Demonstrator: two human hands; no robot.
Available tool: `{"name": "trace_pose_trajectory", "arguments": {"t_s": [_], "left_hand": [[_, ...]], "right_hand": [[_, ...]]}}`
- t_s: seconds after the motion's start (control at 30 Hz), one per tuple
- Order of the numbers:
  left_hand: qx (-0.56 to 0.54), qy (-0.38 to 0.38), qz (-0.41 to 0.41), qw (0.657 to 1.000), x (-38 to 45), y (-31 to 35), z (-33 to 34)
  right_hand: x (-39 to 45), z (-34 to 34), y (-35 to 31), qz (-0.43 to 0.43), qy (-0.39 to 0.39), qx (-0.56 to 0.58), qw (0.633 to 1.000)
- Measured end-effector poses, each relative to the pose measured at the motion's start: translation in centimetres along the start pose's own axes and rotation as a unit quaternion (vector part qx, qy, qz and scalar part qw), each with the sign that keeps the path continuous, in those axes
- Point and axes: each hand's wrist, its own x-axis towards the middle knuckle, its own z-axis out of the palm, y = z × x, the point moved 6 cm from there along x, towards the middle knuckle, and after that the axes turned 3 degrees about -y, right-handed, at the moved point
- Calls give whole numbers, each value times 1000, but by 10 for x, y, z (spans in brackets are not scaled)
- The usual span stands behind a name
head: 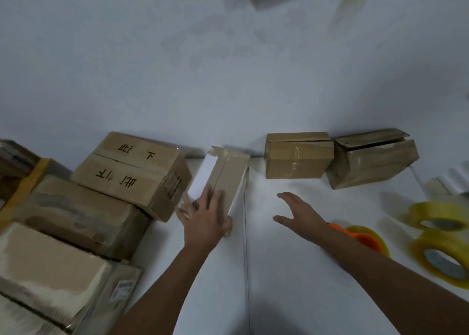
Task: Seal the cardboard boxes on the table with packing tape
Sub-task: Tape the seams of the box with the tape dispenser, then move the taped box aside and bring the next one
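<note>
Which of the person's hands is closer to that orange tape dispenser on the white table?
Right. The right hand hovers open just left of the orange tape dispenser, its forearm passing over it. The left hand rests farther left, on a small brown cardboard box.

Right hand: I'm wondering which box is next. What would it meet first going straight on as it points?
Probably the taped box by the wall; the table before the right hand looks bare.
</note>
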Motion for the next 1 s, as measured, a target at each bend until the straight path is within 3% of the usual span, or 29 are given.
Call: {"name": "trace_pose_trajectory", "arguments": {"t_s": [0.13, 0.3, 0.37, 0.53, 0.7, 0.9, 1.0], "left_hand": [[-31, 27, -12, 999, 46, 21, -21], [-59, 11, 191, 980, 88, 119, -33], [-31, 4, 230, 973, 106, 151, -31], [29, -47, 243, 968, 165, 197, -17], [60, -81, 239, 966, 198, 202, -1], [122, -66, 269, 953, 163, 187, 8], [110, -75, 240, 962, 125, 170, 15]], "right_hand": [[5, -35, 18, 23, 36, 3, 999], [0, -74, 55, 74, 72, 32, 994], [-7, -82, 71, 102, 81, 59, 990], [-27, -85, 115, 183, 106, 163, 964], [-41, -77, 142, 202, 114, 210, 950], [-46, -72, 153, 194, 126, 243, 942], [-44, -67, 143, 174, 124, 248, 945]]}}
